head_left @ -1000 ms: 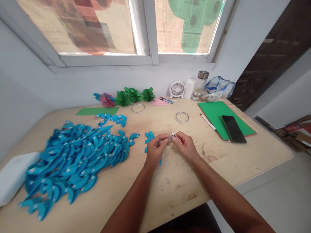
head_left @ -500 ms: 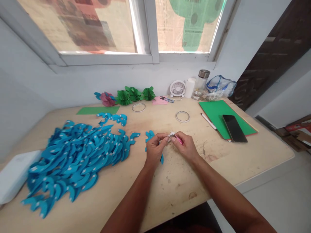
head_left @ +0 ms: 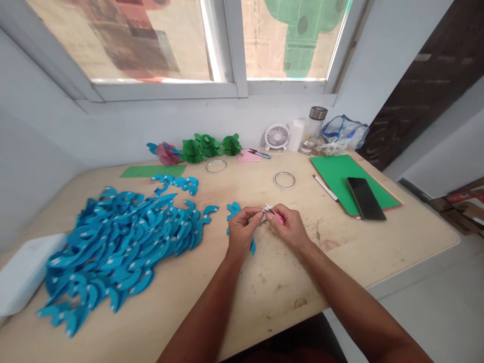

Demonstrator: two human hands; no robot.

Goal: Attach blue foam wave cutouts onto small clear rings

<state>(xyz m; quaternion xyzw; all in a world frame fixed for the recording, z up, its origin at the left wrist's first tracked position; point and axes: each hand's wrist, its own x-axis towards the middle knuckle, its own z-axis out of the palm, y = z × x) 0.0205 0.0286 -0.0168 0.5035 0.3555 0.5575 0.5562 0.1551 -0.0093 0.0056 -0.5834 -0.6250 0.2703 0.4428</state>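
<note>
My left hand [head_left: 244, 229] pinches a small white strip [head_left: 266, 207] between thumb and forefinger, above the wooden table [head_left: 280, 297]. Closed round a small pink-handled tool [head_left: 279, 218], my right hand [head_left: 290, 227] meets the left at the fingertips. Dark, thin metal of the tool shows next to the strip, but its exact kind is partly hidden by my fingers. Under and behind my left hand lie several blue curved paper pieces [head_left: 233, 208], partly covered. A large heap of similar blue pieces [head_left: 124, 242] with white patches spreads over the table to the left.
Two tape rolls [head_left: 284, 174] lie beyond my hands. Folded green paper shapes [head_left: 207, 145], blue snips [head_left: 260, 153], a small fan [head_left: 277, 136] and a bottle [head_left: 314, 128] line the wall. On the right are a pen [head_left: 325, 188], green sheets [head_left: 333, 169] and a phone [head_left: 366, 198].
Both hands stay almost in place, fingertips together at the white strip. The whole view has shifted very slightly; nothing on the table has visibly moved.
</note>
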